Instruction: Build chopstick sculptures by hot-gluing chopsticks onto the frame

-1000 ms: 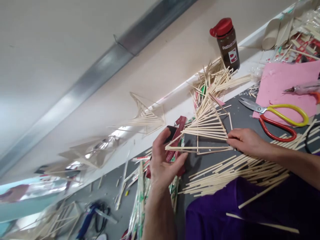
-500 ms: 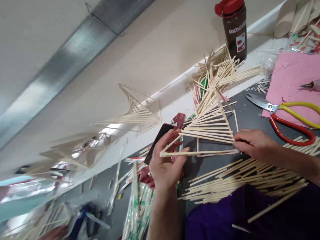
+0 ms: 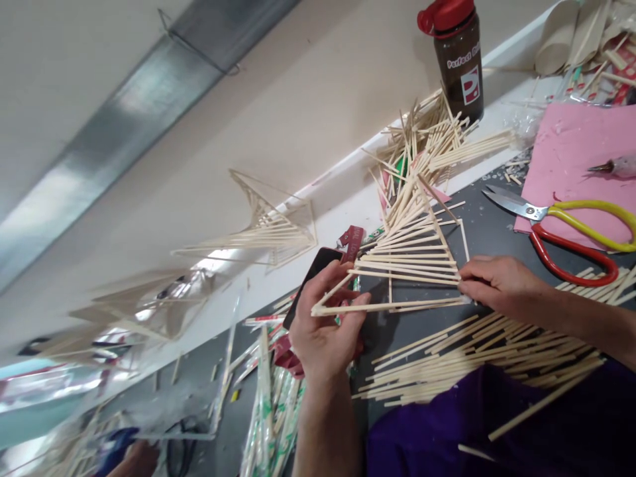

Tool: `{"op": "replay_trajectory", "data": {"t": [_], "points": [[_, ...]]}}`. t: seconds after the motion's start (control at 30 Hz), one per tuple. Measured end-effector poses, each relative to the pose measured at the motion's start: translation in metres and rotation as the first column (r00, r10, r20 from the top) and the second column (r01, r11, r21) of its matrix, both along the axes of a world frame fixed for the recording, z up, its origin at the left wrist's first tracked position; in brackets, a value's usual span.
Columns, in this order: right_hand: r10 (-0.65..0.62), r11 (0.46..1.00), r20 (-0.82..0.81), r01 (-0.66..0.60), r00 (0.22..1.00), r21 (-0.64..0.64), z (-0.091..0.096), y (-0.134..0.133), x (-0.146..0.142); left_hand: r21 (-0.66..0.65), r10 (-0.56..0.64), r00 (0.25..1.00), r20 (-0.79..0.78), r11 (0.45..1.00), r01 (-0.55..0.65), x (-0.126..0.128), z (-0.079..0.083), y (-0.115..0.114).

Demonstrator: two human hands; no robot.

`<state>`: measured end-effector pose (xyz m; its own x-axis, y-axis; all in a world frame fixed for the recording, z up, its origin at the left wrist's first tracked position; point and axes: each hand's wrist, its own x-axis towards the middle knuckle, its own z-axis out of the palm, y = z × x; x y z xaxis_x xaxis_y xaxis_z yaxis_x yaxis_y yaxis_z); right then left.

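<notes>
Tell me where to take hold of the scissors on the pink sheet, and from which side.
Grip the scissors by the red and yellow handle loops, which lie open toward the right over the pink sheet. Come from above on that right side: the bare blades point left toward the stick frame, so the handles are likely the safer end.

Pale stick frame (image 3: 412,258), red-yellow scissors (image 3: 571,232)

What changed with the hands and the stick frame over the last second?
The left hand shifted its grip on the stick frame: its fingers went from resting below the left corner to pinching it. The right hand stayed pinching the right corner. The scissors and the bottle kept their places.
</notes>
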<state>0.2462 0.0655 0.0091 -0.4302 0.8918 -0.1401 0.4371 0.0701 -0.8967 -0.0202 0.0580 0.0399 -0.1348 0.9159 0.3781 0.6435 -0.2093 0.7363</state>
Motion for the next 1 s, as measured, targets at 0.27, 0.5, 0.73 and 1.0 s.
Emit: {"op": "replay_trajectory", "data": {"t": [0.27, 0.5, 0.73, 1.0], "points": [[0.007, 1.0, 0.001, -0.007, 1.0, 0.004, -0.0013, -0.0001, -0.0002, -0.012, -0.081, 0.997, -0.018, 0.997, 0.08, -0.0031, -0.0003, 0.0042], [-0.004, 1.0, 0.007, 0.004, 1.0, 0.014, -0.0018, -0.0004, -0.0005, -0.044, -0.093, 0.994, 0.052, 0.994, 0.095, -0.0058, 0.0005, 0.0039], [0.007, 1.0, 0.004, -0.007, 1.0, 0.012, -0.0002, -0.0001, -0.0006, -0.037, -0.115, 0.988, 0.102, 0.992, 0.12, -0.0073, -0.0022, 0.0065], [-0.001, 0.999, 0.005, 0.001, 1.0, 0.035, -0.002, -0.0003, -0.0011, -0.015, -0.105, 0.992, 0.073, 0.994, 0.106, -0.0084, -0.0059, 0.0058]]}}
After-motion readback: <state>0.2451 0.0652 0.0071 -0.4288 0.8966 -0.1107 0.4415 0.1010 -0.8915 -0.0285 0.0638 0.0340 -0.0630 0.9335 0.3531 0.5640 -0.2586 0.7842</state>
